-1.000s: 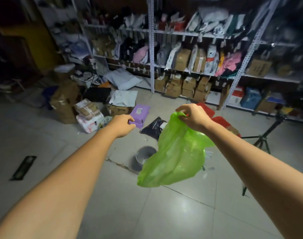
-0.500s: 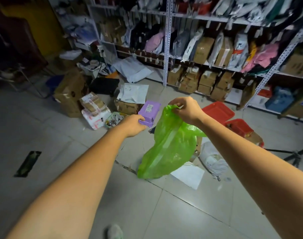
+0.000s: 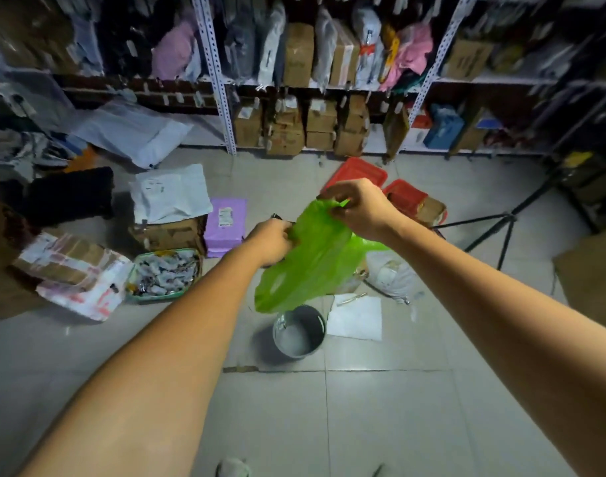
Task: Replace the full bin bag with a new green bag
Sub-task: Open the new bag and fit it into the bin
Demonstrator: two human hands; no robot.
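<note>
A bright green plastic bag (image 3: pixel 312 263) hangs in the air above the floor. My right hand (image 3: pixel 358 210) pinches its top edge. My left hand (image 3: pixel 272 242) grips the bag's left side, fingers curled into the plastic. Just below the bag's lower end a small grey bin (image 3: pixel 300 333) stands on the tiles, and its inside looks bare. A tied white bag (image 3: pixel 391 275) lies on the floor to the right of the green one, partly hidden behind it.
A white sheet of paper (image 3: pixel 356 318) lies right of the bin. Cardboard boxes (image 3: pixel 169 232), a purple parcel (image 3: pixel 226 222) and a green basket (image 3: pixel 165 275) crowd the left. Red crates (image 3: pixel 403 194) and a black tripod (image 3: pixel 501 228) stand to the right. Shelving (image 3: pixel 294 80) lines the back.
My left hand moved right and took hold of the green bag's side. The view tilted down, so the grey bin now shows under the bag.
</note>
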